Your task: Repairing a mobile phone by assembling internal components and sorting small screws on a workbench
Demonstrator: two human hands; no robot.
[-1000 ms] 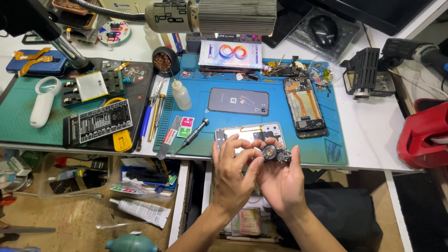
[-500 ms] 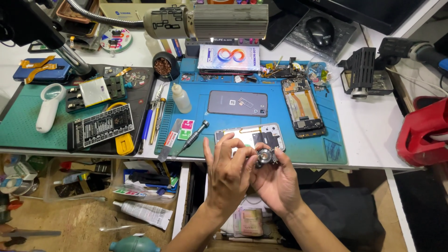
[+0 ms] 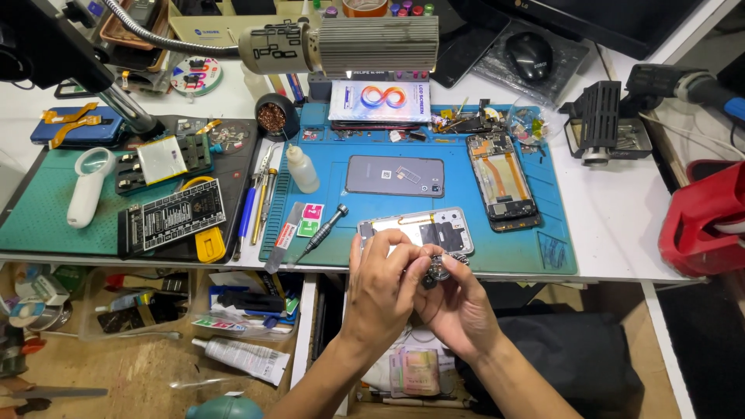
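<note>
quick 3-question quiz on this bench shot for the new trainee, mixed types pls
1. True or false: both hands are on the small dark part.
2. Which lies nearest the left hand? A) opened phone shell B) white magnifier C) red case
3. What colour is the mat under the grey phone?

Key: 1 true; 2 A; 3 blue.

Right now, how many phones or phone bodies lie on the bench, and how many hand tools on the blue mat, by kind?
Closed dark phone: 1
Opened phone bodies, one with copper coil, one silver: 2
Blue phone with orange flex cable: 1
Screwdriver: 1
Both hands, left hand and right hand, pinch a small camera module.
Total: 5
</note>
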